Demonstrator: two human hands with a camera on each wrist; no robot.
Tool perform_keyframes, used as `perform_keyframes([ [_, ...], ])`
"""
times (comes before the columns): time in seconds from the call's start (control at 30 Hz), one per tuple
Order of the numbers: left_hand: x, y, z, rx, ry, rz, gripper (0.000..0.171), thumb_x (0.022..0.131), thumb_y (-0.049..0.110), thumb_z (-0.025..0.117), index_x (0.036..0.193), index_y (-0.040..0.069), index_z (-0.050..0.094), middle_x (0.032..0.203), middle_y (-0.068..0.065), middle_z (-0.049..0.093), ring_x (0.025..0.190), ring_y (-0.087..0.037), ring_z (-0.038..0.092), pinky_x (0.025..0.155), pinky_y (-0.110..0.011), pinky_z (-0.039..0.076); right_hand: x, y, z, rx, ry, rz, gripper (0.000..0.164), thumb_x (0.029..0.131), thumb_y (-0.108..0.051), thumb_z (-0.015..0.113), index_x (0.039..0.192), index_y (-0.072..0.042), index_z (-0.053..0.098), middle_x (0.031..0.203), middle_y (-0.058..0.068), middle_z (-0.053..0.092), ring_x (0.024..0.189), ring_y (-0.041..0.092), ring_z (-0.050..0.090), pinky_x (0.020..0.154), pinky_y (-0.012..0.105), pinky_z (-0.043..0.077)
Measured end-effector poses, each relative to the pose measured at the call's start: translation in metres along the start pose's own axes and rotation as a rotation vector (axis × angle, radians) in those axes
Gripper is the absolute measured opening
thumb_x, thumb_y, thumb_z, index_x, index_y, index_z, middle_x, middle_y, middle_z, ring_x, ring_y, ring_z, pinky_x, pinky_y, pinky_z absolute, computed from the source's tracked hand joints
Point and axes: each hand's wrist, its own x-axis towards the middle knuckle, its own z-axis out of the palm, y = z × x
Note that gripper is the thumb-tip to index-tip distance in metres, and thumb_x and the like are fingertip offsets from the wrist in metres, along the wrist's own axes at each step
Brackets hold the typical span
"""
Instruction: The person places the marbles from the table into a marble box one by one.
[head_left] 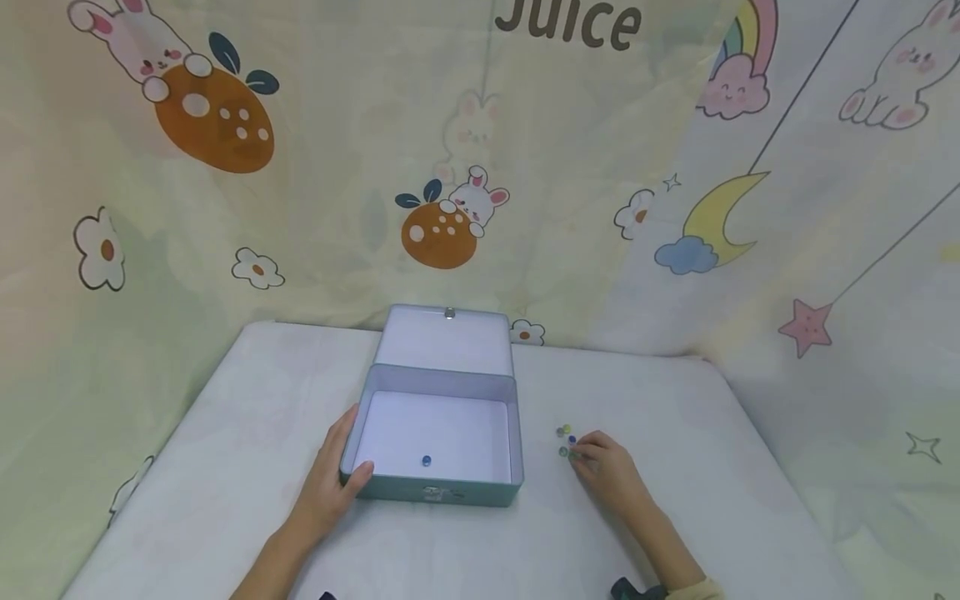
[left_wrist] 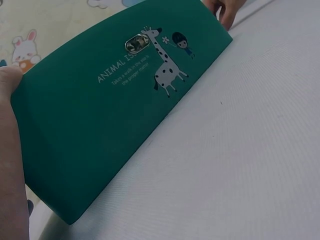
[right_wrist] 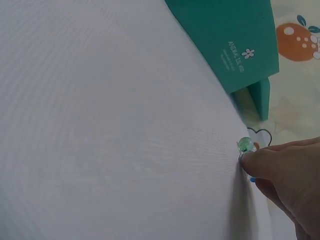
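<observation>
A hinged green metal box (head_left: 442, 492) stands on the table with its lid (head_left: 446, 342) tipped back. One blue marble (head_left: 427, 460) lies on its pale inside floor. My left hand (head_left: 330, 475) holds the box at its near left corner, thumb over the front rim and fingers along the side. To the right of the box, my right hand (head_left: 611, 475) pinches a green glass marble at its fingertips, partly hidden by them. Several marbles lie close by, among them a yellow one (head_left: 567, 428), a dark blue one (head_left: 572, 439) and a greenish one (head_left: 563, 452).
A white cloth covers the table (head_left: 637, 392). Behind it hangs a printed curtain (head_left: 337, 167) with rabbits and flowers, reaching down to the table's back edge. The box front carries a giraffe print (left_wrist: 167, 70) and a metal clasp (left_wrist: 137, 44).
</observation>
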Motion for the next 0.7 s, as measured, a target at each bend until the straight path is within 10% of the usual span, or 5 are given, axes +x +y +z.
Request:
perform_keyframes([
  [0.7,0.001,0.002,0.002,-0.033,0.012,-0.001,0.078,0.085,0.024,0.059,0.152,0.012,0.022,0.154,-0.011,0.028,0.141,-0.028,0.027,0.107,-0.006,0.008,-0.011,-0.027,-0.006,-0.115,-0.117,0.034,0.018,0.080,-0.023,0.074,0.097,-0.016,0.072,0.092,-0.008,0.060,0.084,0.004,0.059,0.074,0.022,0.053],
])
